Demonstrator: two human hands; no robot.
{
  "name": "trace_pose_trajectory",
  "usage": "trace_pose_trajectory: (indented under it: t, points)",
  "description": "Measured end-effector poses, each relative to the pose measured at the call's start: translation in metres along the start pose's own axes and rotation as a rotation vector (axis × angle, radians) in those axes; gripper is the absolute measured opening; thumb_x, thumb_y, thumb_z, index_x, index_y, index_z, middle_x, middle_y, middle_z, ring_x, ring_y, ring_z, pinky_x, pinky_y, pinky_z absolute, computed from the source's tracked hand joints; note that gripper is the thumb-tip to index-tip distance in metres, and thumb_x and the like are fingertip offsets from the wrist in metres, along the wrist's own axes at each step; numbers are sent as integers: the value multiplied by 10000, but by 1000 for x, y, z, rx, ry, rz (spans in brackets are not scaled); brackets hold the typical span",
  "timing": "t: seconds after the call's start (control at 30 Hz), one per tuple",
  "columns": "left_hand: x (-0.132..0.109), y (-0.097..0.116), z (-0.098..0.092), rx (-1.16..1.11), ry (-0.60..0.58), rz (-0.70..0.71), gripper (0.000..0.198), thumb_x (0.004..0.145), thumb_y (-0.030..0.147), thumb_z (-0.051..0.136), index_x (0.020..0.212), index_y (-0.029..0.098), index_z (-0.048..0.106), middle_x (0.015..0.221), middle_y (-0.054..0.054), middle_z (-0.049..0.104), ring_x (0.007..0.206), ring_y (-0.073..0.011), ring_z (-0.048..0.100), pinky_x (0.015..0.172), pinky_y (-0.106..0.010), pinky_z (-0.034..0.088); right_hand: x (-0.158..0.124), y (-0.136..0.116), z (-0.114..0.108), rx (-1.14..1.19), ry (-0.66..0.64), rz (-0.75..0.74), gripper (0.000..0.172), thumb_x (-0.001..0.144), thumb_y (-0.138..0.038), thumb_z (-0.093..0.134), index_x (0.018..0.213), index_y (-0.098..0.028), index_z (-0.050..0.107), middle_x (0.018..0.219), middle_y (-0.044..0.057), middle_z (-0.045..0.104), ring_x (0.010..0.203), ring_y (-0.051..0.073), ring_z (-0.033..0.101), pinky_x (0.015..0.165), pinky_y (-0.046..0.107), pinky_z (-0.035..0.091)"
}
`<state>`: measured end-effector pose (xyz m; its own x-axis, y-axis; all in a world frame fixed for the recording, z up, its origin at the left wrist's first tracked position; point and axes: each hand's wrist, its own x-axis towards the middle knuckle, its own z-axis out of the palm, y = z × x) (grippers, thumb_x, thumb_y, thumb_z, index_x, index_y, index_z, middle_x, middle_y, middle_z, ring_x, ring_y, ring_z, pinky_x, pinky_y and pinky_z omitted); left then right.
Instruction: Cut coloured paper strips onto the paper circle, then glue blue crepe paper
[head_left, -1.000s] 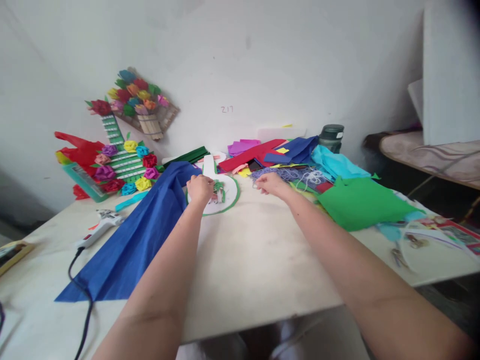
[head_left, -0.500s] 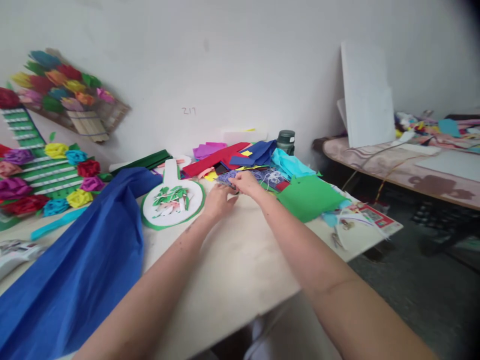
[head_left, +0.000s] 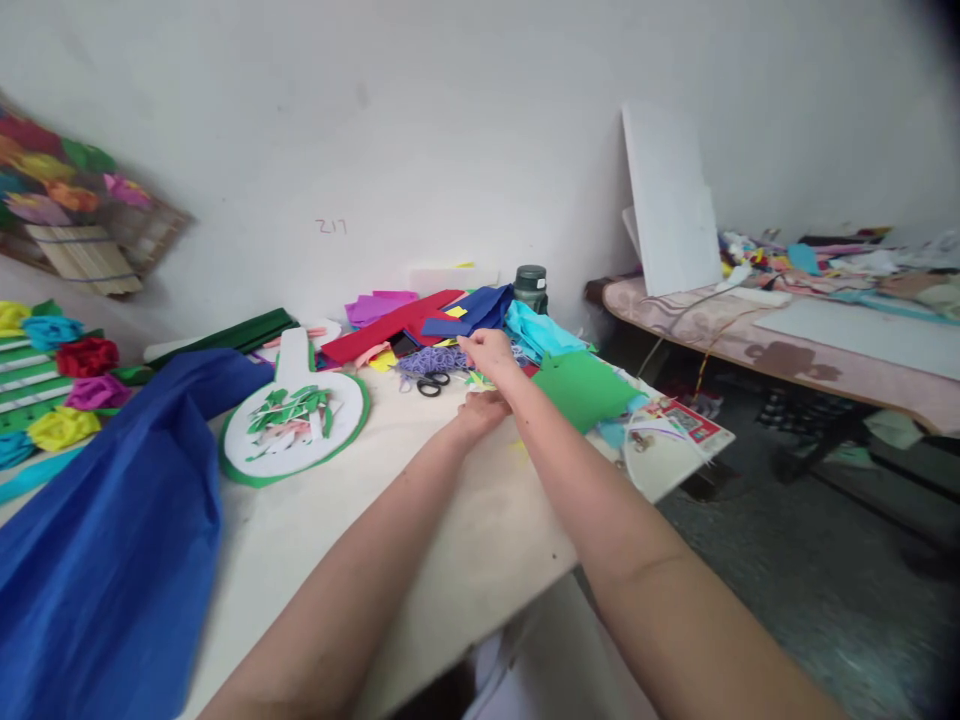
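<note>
**Q:** What is the state of each hand?

**A:** My right hand (head_left: 489, 355) is narrow — thumb and fingers drawn together — at the right end of the purple yarn (head_left: 427, 359). I cannot tell whether anything is pinched in it. My left hand (head_left: 480, 412) is low over the table (head_left: 495, 500), nearer to me, its fingers reaching toward my right wrist. Its fingertips are partly hidden, so I cannot tell its grip.

**Q:** Which items adjoin the hands?

**A:** Black-handled scissors (head_left: 433, 384) lie on the near side of the yarn, to the left of my hands. A green sheet (head_left: 585, 385) lies to their right. Behind are a light-blue sheet (head_left: 540, 330), a folded blue sheet (head_left: 487, 305) and a red strip (head_left: 382, 330).

**Q:** And farther out?

**A:** To the left, a white round-bodied cutout (head_left: 255, 460) carries green and pink scraps (head_left: 296, 410). Beyond it — a large blue sheet (head_left: 112, 530). A dark bottle (head_left: 531, 285) stands upright near the wall.
</note>
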<state>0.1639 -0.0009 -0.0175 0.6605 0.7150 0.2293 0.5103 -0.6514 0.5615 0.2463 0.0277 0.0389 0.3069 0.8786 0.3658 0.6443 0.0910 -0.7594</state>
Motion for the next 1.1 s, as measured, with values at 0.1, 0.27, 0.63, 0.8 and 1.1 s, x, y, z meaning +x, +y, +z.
trace_pose_trajectory:
  t: [0.1, 0.27, 0.63, 0.8, 1.1]
  points:
    - [4, 7, 7, -215, -18, -125, 363, 760, 424, 472, 1039, 259, 633, 1014, -35, 669, 965, -257, 585, 814, -384, 456, 0, 4, -1, 15, 16, 5, 298, 757, -395, 480, 611, -160, 591, 493, -22, 560, 478, 92, 508, 494, 188, 371]
    - [2, 9, -7, -625, 65, -282, 387, 752, 382, 499, 1012, 129, 635, 1051, -98, 650, 1005, -236, 566, 892, -368, 400, -1, 9, -4, 67, 64, -17, 301, 757, -400, 478, 604, -163, 582, 467, -31, 537, 466, 94, 503, 499, 195, 379]
    - [-4, -55, -44, -679, 698, -527, 476, 557, 226, 695, 1006, 84, 626, 917, -101, 669, 839, -211, 619, 771, -315, 469, -8, 10, -8, -206, 154, 77, 256, 771, -391, 479, 741, -203, 649, 773, 18, 668, 706, 147, 585, 636, 238, 409]
    - [-3, -75, -47, -610, 852, -507, 437, 586, 124, 623, 1022, 99, 623, 815, -77, 667, 756, -167, 623, 715, -280, 486, -7, 27, -5, -300, 114, 168, 230, 777, -306, 481, 914, -215, 643, 959, 32, 663, 870, 175, 590, 737, 266, 420]
    - [-2, -87, -66, -702, 1041, -360, 384, 612, 165, 602, 993, 138, 640, 811, -51, 661, 666, -108, 605, 667, -234, 484, -5, 44, 4, -395, 33, 219, 416, 778, -406, 497, 1122, -181, 560, 1113, 98, 603, 1030, 229, 543, 835, 329, 406]
